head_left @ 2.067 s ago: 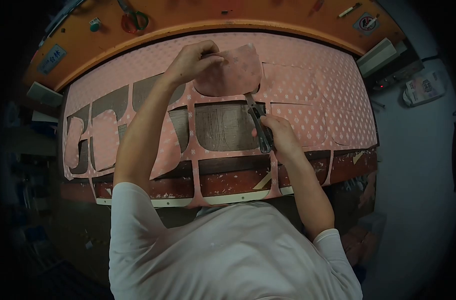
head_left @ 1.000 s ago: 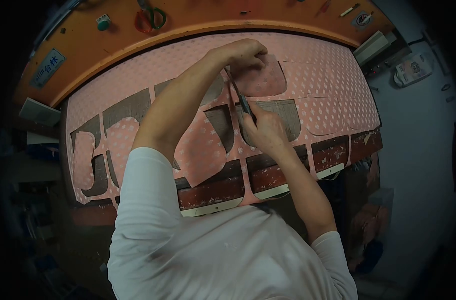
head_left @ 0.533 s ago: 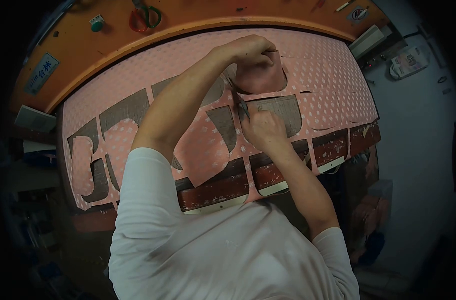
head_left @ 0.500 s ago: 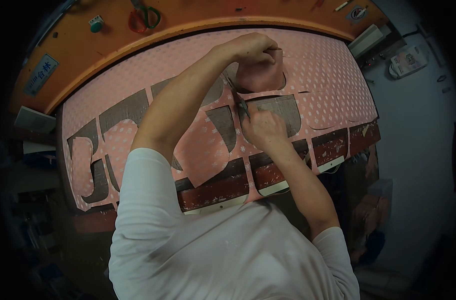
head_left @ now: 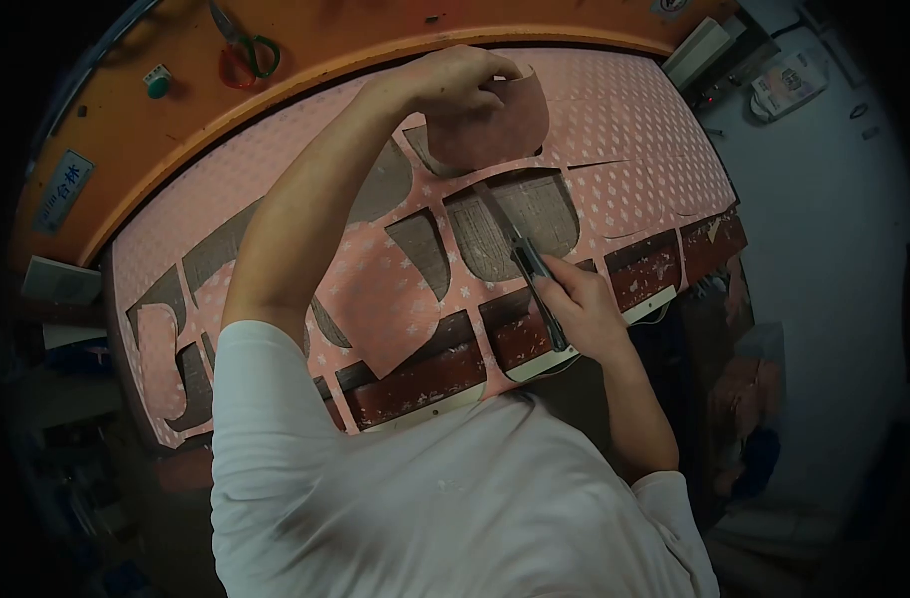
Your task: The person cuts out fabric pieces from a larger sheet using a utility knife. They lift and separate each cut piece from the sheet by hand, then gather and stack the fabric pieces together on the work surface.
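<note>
At the far side of the table, my left hand (head_left: 465, 80) is closed on the edge of a cut pink fabric piece (head_left: 490, 128), lifted partly off the layer beneath. My right hand (head_left: 585, 307) grips a dark-handled utility knife (head_left: 527, 261). Its long blade points away from me, over a cut-out opening in the pink patterned sheet (head_left: 664, 149). Bare grey-brown board (head_left: 495, 234) shows through this opening. Nearer my left forearm, a loose cut piece (head_left: 385, 299) lies across the sheet.
Red-and-green-handled scissors (head_left: 244, 60) lie on the orange ledge (head_left: 315, 50) behind the sheet, beside a green button (head_left: 157, 85). Another cut piece (head_left: 159, 359) lies at the left end. A white package (head_left: 789, 85) sits at the right.
My right hand has drawn the knife back toward me and slightly right, away from the fabric piece. My left hand still holds that piece. The view has shifted a little.
</note>
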Motion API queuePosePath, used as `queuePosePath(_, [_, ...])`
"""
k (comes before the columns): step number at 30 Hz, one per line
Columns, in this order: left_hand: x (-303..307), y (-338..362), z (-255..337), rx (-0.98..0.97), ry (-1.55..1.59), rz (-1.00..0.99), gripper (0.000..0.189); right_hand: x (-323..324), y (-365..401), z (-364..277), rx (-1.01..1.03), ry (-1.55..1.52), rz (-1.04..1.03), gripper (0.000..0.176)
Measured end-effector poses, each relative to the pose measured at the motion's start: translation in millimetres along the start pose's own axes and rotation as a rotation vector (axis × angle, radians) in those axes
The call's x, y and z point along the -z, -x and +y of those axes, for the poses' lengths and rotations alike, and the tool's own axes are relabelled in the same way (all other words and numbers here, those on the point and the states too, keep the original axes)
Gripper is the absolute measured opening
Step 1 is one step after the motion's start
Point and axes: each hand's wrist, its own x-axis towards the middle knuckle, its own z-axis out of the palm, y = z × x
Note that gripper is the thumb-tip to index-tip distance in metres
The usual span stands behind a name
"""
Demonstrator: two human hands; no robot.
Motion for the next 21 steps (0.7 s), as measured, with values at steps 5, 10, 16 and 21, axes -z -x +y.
queuePosePath(5, [0.4,3.8,11.8,0.022,-0.021,-0.014,0.048,9.1,6.5,32.5,-0.154,-0.551,0.185,0.029])
queuePosePath(10, [6.9,3.5,23.7,0.003,-0.048,-0.048,0.048,20.7,-45.4,46.2,-0.116,-0.733,0.239,0.027])
queuePosePath(16, [9.8,13.1,33.1,-0.014,-0.061,-0.04,0.046,19.2,-75.6,31.9,-0.119,-0.761,0.177,0.026])
queuePosePath(21, [10.1,17.9,34.1,-0.039,-0.104,-0.021,0.045,20.7,-86.8,34.3,-0.09,-0.745,0.113,0.026])
